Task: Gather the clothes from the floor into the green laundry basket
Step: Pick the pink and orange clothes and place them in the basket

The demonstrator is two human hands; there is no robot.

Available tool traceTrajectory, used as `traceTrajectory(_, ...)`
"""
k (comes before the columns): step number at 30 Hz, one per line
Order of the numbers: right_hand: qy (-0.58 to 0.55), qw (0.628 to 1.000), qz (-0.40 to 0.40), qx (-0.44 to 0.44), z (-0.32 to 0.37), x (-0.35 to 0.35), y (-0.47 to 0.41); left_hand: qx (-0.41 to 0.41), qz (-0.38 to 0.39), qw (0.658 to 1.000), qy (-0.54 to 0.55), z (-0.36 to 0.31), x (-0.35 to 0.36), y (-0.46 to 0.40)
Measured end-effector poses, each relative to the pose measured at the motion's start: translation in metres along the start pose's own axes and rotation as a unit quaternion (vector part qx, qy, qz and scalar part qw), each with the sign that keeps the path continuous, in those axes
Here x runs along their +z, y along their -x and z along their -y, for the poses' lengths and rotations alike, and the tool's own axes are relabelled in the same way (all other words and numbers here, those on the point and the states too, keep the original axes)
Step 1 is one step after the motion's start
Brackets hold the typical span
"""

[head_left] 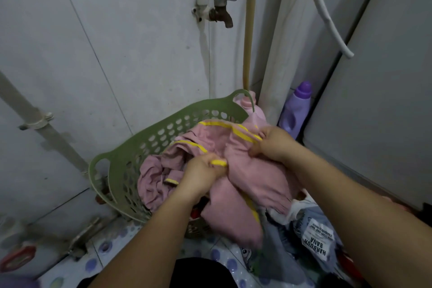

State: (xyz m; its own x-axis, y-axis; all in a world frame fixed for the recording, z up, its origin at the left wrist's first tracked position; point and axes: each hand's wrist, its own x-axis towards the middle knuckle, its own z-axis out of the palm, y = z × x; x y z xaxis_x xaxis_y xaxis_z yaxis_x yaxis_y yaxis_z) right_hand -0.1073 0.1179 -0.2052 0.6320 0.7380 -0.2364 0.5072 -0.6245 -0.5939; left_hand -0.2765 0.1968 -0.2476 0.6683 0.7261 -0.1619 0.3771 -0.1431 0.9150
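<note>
So the pink garment with yellow trim is sitting half in the green laundry basket, with the rest of it spilling over the near rim toward the floor. Both hands are bunching it up: the left hand is pinching the fabric right at a yellow stripe, fingers curled tight, and the right hand is gripping a fold of it just beside another stripe, up by the basket's far right edge. The basket is standing on the floor against the tiled wall, tilted a bit toward the camera.

Just right of the basket, more clothes are lying in a heap on the patterned floor, including something with a printed white label. Behind the basket a pink bottle and a purple bottle are standing in the corner, next to a white appliance. A metal tap is sticking out of the wall above.
</note>
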Motion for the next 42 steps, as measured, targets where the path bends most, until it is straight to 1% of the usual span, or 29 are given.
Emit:
traceTrajectory(1, -0.034, 0.999, -0.012, -0.012, 0.015, -0.005, 0.001, 0.006, -0.055, 0.998, 0.035, -0.007, -0.003, -0.002)
traceTrajectory(3, -0.207, 0.978, -0.018, -0.027, 0.046, -0.013, 0.002, 0.037, -0.172, 0.981, 0.078, -0.02, -0.017, -0.009)
traceTrajectory(5, -0.429, 0.903, 0.03, -0.016, 0.076, -0.011, 0.002, 0.055, -0.294, 0.951, 0.081, -0.026, -0.039, -0.016)
traceTrajectory(6, -0.495, 0.868, 0.046, -0.02, 0.087, -0.006, 0.002, 0.056, -0.35, 0.932, 0.078, -0.021, -0.051, -0.022)
traceTrajectory(7, -0.511, 0.857, 0.056, -0.03, 0.095, 0.003, 0.0, 0.058, -0.389, 0.915, 0.085, -0.017, -0.061, -0.024)
traceTrajectory(8, -0.457, 0.887, 0.051, -0.047, 0.099, 0.014, -0.003, 0.052, -0.405, 0.909, 0.085, -0.01, -0.068, -0.026)
traceTrajectory(9, -0.322, 0.943, 0.051, -0.069, 0.1, 0.024, -0.007, 0.041, -0.392, 0.916, 0.073, -0.002, -0.075, -0.029)
traceTrajectory(10, -0.136, 0.986, 0.063, -0.079, 0.098, 0.033, -0.007, 0.017, -0.35, 0.936, 0.039, 0.007, -0.079, -0.032)
traceTrajectory(11, 0.047, 0.994, 0.059, -0.081, 0.089, 0.041, -0.01, -0.032, -0.28, 0.959, -0.024, 0.014, -0.078, -0.032)
traceTrajectory(12, 0.16, 0.982, 0.051, -0.081, 0.078, 0.046, -0.013, -0.095, -0.203, 0.969, -0.103, 0.027, -0.076, -0.034)
traceTrajectory(13, 0.207, 0.975, 0.023, -0.081, 0.066, 0.046, -0.014, -0.152, -0.143, 0.965, -0.161, 0.036, -0.073, -0.033)
traceTrajectory(14, 0.214, 0.973, -0.027, -0.083, 0.054, 0.044, -0.014, -0.193, -0.12, 0.954, -0.193, 0.042, -0.071, -0.032)
traceTrajectory(15, 0.224, 0.967, -0.089, -0.084, 0.041, 0.041, -0.014, -0.211, -0.128, 0.948, -0.201, 0.044, -0.067, -0.031)
traceTrajectory(16, 0.243, 0.958, -0.134, -0.078, 0.028, 0.037, -0.013, -0.204, -0.156, 0.945, -0.202, 0.044, -0.063, -0.03)
traceTrajectory(17, 0.261, 0.953, -0.145, -0.056, 0.016, 0.033, -0.013, -0.174, -0.19, 0.945, -0.201, 0.039, -0.058, -0.026)
traceTrajectory(19, 0.228, 0.969, -0.087, 0.028, 0.0, 0.024, -0.011, -0.1, -0.202, 0.953, -0.202, 0.028, -0.047, -0.026)
traceTrajectory(21, 0.198, 0.977, -0.035, 0.065, -0.005, 0.022, -0.009, -0.065, -0.126, 0.963, -0.227, 0.018, -0.034, -0.024)
traceTrajectory(23, 0.264, 0.963, -0.051, 0.031, 0.002, 0.021, -0.01, -0.078, -0.024, 0.958, -0.275, 0.017, -0.026, -0.024)
traceTrajectory(25, 0.321, 0.943, -0.08, -0.026, 0.024, 0.021, -0.008, -0.108, 0.054, 0.932, -0.342, 0.024, -0.023, -0.025)
traceTrajectory(27, 0.312, 0.941, -0.094, -0.09, 0.047, 0.025, -0.006, -0.136, 0.078, 0.907, -0.392, 0.031, -0.023, -0.025)
traceTrajectory(29, 0.243, 0.956, -0.093, -0.137, 0.067, 0.031, -0.005, -0.159, 0.074, 0.883, -0.436, 0.036, -0.027, -0.026)
traceTrajectory(31, 0.2, 0.962, -0.051, -0.179, 0.073, 0.047, -0.006, -0.168, 0.07, 0.853, -0.489, 0.04, -0.033, -0.026)
traceTrajectory(33, 0.252, 0.947, 0.05, -0.194, 0.065, 0.072, -0.004, -0.173, 0.078, 0.829, -0.526, 0.045, -0.036, -0.024)
traceTrajectory(35, 0.339, 0.909, 0.191, -0.146, 0.05, 0.091, 0.0, -0.181, 0.097, 0.812, -0.546, 0.051, -0.035, -0.021)
traceTrajectory(37, 0.41, 0.859, 0.288, -0.101, 0.037, 0.101, 0.004, -0.186, 0.126, 0.8, -0.557, 0.052, -0.03, -0.018)
traceTrajectory(38, 0.438, 0.838, 0.312, -0.099, 0.035, 0.101, 0.005, -0.19, 0.142, 0.8, -0.55, 0.05, -0.026, -0.017)
traceTrajectory(39, 0.444, 0.831, 0.317, -0.106, 0.032, 0.1, 0.005, -0.195, 0.156, 0.803, -0.54, 0.047, -0.023, -0.016)
traceTrajectory(40, 0.436, 0.837, 0.306, -0.121, 0.028, 0.1, 0.001, -0.196, 0.16, 0.808, -0.531, 0.043, -0.019, -0.016)
traceTrajectory(42, 0.397, 0.867, 0.255, -0.159, 0.023, 0.095, -0.002, -0.165, 0.121, 0.829, -0.521, 0.033, -0.013, -0.017)
